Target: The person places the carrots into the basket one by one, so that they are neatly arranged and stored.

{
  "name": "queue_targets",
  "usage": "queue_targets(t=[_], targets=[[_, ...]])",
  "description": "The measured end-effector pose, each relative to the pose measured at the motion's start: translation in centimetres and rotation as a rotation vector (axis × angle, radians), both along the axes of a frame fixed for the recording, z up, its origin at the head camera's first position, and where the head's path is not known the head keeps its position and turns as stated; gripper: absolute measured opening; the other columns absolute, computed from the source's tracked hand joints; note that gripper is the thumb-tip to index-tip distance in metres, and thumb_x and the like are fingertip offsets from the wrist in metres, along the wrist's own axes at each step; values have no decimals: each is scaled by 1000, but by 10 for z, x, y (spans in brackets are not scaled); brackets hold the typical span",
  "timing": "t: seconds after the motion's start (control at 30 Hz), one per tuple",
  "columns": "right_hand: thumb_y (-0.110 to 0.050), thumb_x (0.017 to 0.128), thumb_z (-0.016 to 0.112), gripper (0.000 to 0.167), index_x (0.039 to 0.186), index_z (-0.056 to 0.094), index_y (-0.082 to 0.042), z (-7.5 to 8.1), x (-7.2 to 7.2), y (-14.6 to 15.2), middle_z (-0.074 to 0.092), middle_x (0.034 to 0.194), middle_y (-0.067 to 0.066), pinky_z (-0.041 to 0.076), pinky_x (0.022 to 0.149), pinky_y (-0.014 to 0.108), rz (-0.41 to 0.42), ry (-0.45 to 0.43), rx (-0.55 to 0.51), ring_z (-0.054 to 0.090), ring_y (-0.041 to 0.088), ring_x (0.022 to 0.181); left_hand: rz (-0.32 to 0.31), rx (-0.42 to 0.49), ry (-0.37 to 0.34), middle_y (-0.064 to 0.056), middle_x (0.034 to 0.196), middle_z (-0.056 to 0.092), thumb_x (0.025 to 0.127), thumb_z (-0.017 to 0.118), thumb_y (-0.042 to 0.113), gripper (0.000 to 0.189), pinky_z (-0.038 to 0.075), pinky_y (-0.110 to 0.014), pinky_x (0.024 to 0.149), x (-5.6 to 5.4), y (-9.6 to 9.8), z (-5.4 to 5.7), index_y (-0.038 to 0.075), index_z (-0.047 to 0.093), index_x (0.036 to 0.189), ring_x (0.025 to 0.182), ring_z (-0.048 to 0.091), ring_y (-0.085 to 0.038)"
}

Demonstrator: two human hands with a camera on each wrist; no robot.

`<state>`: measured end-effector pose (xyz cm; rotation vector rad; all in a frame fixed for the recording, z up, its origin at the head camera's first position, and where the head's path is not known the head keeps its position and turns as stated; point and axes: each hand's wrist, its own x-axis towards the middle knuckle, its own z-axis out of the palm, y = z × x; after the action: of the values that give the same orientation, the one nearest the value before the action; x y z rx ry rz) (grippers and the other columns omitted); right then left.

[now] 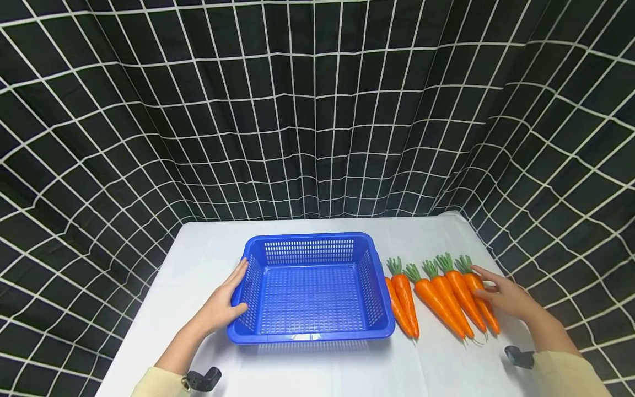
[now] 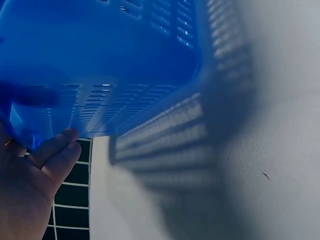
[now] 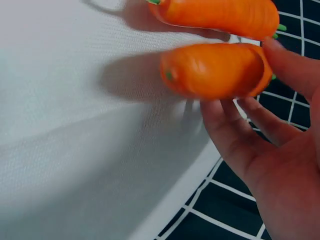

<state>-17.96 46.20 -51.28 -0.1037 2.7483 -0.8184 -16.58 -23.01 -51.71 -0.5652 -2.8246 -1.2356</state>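
our right grip point(image 1: 505, 293) pinches the rightmost carrot point(image 1: 488, 314) on the table point(image 1: 446, 375); our left grip point(image 1: 220, 304) lies spread along the basket point(image 1: 310, 336) rim. the carrot looks light, stiff and slightly slick, so we'd hold its thick end, below the leaves point(image 1: 464, 263).

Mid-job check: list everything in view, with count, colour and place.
basket: one, blue, mid-table
carrots: six visible, orange, five green tops showing, right of basket
tablecloth: one, white, underneath
backdrop: one, black with white grid, behind and beside
fleck: one, dark, on tablecloth
wrist devices: two, black, at the wrists
sleeves: two, pale yellow, on forearms
left hand: one, bare, at basket's left side
right hand: one, bare, at rightmost carrot
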Motion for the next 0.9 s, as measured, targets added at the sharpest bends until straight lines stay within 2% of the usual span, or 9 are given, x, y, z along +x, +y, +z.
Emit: queue_targets(t=[0.07, 0.17, 0.37, 0.53, 0.63, 0.7, 0.77, 0.83, 0.9], targets=[[-37, 95, 65, 79, 157, 29, -1, -1, -1, 2, 43, 142, 41, 51, 86, 71, 12, -2, 6, 47, 64, 122, -12, 4, -1, -14, 169, 14, 73, 66, 10, 97, 24, -65, 117, -1, 1, 0, 4, 22, 160, 152, 21, -45], [-32, 94, 67, 75, 154, 35, 0, -2, -2, 3, 45, 143, 39, 49, 87, 73, 25, 0, 6, 46, 63, 123, -20, 11, -15, -13, 170, 12, 74, 66, 10, 97, 24, -66, 116, -3, 3, 3, 4, 22, 160, 151, 20, -46], [-28, 94, 68, 65, 148, 45, 0, 0, -6, 6, 51, 138, 37, 58, 83, 60, 1, 35, 7, 57, 56, 114, -17, 2, 14, -18, 169, 12, 73, 66, 9, 98, 24, -66, 116, 0, 3, 5, -1, 21, 159, 150, 21, -49], [-34, 94, 67, 70, 150, 41, 0, 15, -6, 7, 50, 136, 39, 60, 79, 56, -81, 93, 46, 58, 56, 111, -8, -1, -11, -16, 170, 7, 74, 65, 9, 98, 23, -65, 117, 3, 5, 6, -2, 18, 159, 151, 18, -49], [-37, 95, 67, 73, 152, 38, 0, 27, -3, 2, 48, 136, 39, 61, 79, 54, -108, 131, -5, 57, 57, 114, -2, -12, -15, -16, 170, 7, 75, 65, 10, 97, 24, -66, 116, 3, 6, 7, -1, 18, 160, 151, 19, -48], [-38, 95, 66, 74, 152, 38, -1, 34, -2, -4, 49, 136, 37, 63, 78, 47, -121, 163, -54, 58, 55, 115, 1, -21, -8, -17, 170, 8, 75, 65, 11, 97, 25, -66, 115, 3, 5, 7, -1, 19, 159, 150, 20, -49], [-38, 95, 67, 73, 152, 39, -2, 39, 0, -9, 51, 136, 35, 64, 75, 39, -129, 193, -112, 61, 48, 113, 0, -25, 0, -18, 169, 10, 75, 64, 11, 96, 26, -67, 115, 4, 5, 7, -2, 19, 159, 150, 21, -49], [-38, 95, 67, 72, 152, 40, -3, 44, 0, -13, 52, 136, 33, 63, 73, 32, -134, 216, -160, 66, 30, 107, -3, -30, 7, -19, 169, 10, 75, 64, 11, 96, 26, -66, 115, 4, 4, 7, -3, 19, 159, 149, 22, -50], [-38, 95, 67, 72, 153, 40, -6, 49, 0, -18, 52, 137, 31, 63, 72, 28, -142, 224, -202, 65, 8, 100, -7, -33, 14, -19, 169, 10, 75, 64, 11, 96, 27, -66, 115, 3, 4, 7, -4, 19, 158, 149, 22, -50]])
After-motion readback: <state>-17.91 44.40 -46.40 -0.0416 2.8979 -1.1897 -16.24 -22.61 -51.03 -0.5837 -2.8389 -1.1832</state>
